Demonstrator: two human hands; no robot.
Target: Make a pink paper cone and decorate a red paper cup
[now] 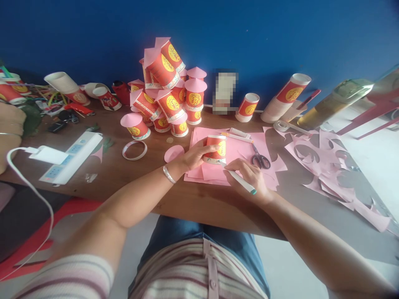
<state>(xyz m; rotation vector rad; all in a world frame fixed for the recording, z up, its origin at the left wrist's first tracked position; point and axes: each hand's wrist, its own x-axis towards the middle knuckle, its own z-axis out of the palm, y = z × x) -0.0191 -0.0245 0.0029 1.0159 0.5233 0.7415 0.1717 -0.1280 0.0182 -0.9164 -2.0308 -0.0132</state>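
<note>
The left hand (198, 158) holds a red cup (215, 155) above pink paper (238, 149) on the table (193, 203), apparently steadying it for the right hand (251, 176), which grips a white pen (241, 182) with its tip at the near rim. The cup hides some left fingers; whether the tip touches, or the cup rests on the paper, cannot be told.
</note>
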